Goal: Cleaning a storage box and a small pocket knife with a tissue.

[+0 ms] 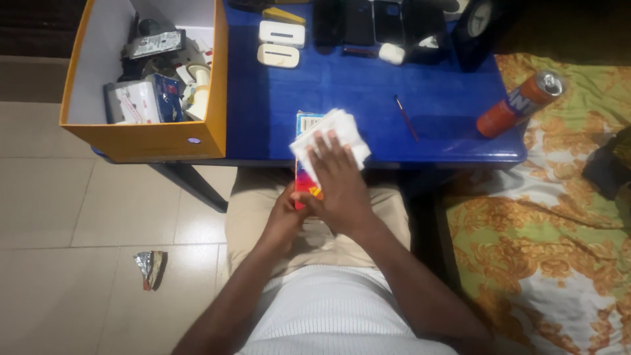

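Head view, centre frame: your right hand (338, 181) presses a white tissue (332, 141) with fingers spread flat onto a colourful box (306, 177), which your left hand (286, 213) grips from below at the blue table (368, 92) edge.

Blue table (342, 98), yellow box (148, 135), orange can (519, 105), thin red brush (406, 118), two white gadgets (280, 43)

Blue table (368, 98) on pale tiled floor (79, 210), floral bedsheet (545, 243) beside
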